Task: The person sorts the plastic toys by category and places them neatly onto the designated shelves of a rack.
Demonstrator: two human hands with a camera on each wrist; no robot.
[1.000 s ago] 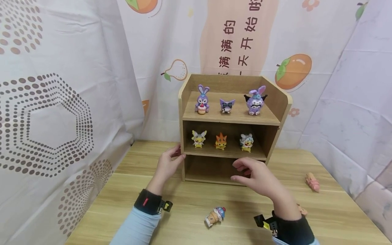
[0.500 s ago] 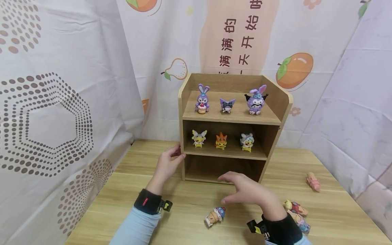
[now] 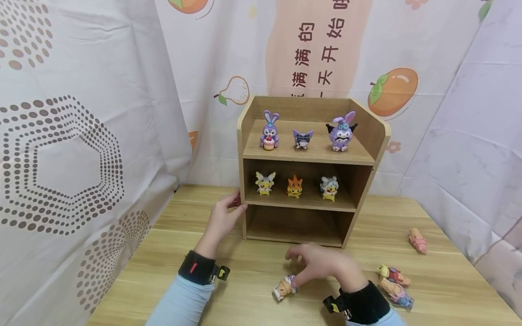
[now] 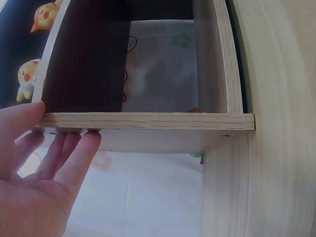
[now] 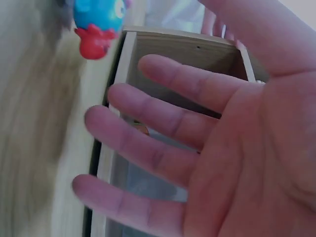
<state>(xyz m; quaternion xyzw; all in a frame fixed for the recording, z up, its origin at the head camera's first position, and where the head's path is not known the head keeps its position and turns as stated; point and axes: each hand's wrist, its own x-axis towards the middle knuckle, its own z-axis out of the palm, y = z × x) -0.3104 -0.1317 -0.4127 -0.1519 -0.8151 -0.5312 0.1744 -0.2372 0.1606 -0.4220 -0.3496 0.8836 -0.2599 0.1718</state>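
Observation:
My left hand (image 3: 222,219) holds the left side panel of a small three-tier wooden shelf (image 3: 295,155). In the left wrist view, the thumb of the left hand (image 4: 39,182) lies at the panel's front edge and the fingers touch its outer face. Close above the table, my right hand (image 3: 322,262) reaches over an ice-cream-cone figurine (image 3: 284,288), partly covering its top. The right wrist view shows the right hand's fingers (image 5: 143,148) spread and nearly straight, with the figurine's blue-and-red top (image 5: 98,22) beyond them. Whether the thumb touches it, I cannot tell.
Purple figurines (image 3: 269,131) stand on the top tier and yellow-faced ones (image 3: 294,186) on the middle tier. Right of my right hand lie a red-and-yellow figurine (image 3: 393,275) and a cone-shaped figurine (image 3: 396,293). A pink figurine (image 3: 418,241) lies farther back.
My right hand has moved from in front of the bottom tier toward me and down to the cone figurine. Figurines on the right have come into sight. My left hand stays put.

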